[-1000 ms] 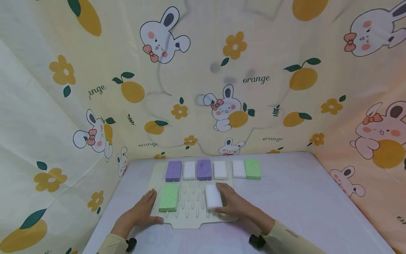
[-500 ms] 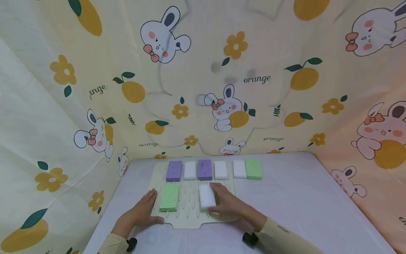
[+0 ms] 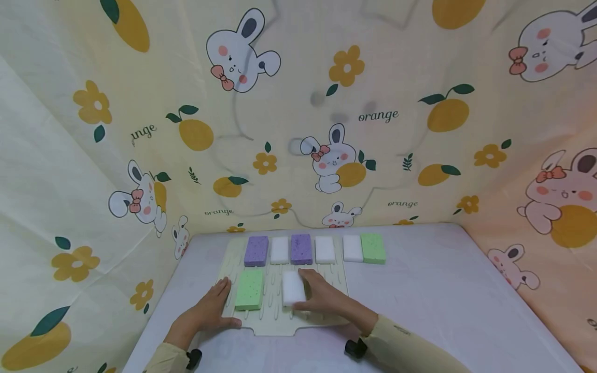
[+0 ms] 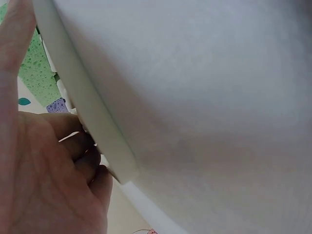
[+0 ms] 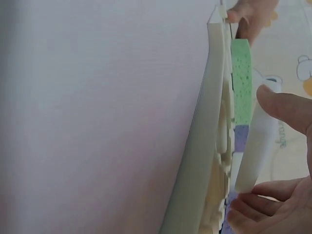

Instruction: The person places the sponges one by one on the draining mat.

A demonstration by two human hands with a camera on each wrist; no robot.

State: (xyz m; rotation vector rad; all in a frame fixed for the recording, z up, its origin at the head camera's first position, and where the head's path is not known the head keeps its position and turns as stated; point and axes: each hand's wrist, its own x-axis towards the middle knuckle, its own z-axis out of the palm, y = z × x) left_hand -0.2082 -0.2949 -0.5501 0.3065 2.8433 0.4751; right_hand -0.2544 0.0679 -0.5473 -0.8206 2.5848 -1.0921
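Observation:
My right hand (image 3: 324, 296) holds a white sponge (image 3: 293, 288) by its ends, between thumb and fingers, over the front half of a cream ribbed draining board (image 3: 274, 330). In the right wrist view, the white sponge (image 5: 257, 141) leans at a slant, with a gap between most of it and the board's edge. My left hand (image 3: 207, 309) rests at the board's front left corner, thumb on the front edge and fingers along the side. A green sponge (image 3: 249, 289) lies on the board between the two hands.
Along the board's back lie a purple sponge (image 3: 256, 251), a white one (image 3: 280, 250), another purple sponge (image 3: 301, 249) and another white one (image 3: 325, 250). Right of the board, a white sponge (image 3: 353, 248) and a green sponge (image 3: 373, 248) sit side by side. Printed cloth (image 3: 401, 155) surrounds the table.
My right hand has carried the white sponge leftward over the board, closer to the green sponge. The left hand stays at the corner.

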